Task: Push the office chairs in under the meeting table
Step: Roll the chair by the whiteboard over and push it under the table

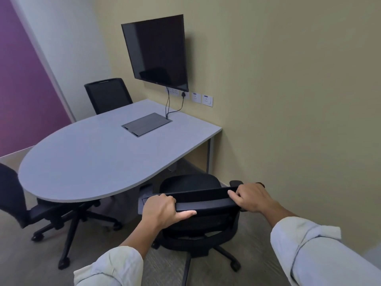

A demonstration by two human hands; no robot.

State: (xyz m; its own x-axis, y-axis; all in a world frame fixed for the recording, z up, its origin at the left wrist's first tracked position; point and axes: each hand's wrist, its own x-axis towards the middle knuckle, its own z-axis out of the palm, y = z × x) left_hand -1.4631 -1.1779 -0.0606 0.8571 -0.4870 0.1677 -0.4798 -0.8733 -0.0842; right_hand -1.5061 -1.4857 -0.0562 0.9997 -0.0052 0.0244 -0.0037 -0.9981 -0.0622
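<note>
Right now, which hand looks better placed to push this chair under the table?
Neither alone: the left hand and right hand each grip an end of the chair backrest. If only one, probably the left, which sits nearer the table edge.

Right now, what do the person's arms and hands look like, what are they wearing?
Both hands, left hand and right hand, are bare: no gloves, rings or watch visible. Each forearm is uncovered up to a pale, off-white long sleeve, rolled back into a bulky cuff: left sleeve, right sleeve.
</note>
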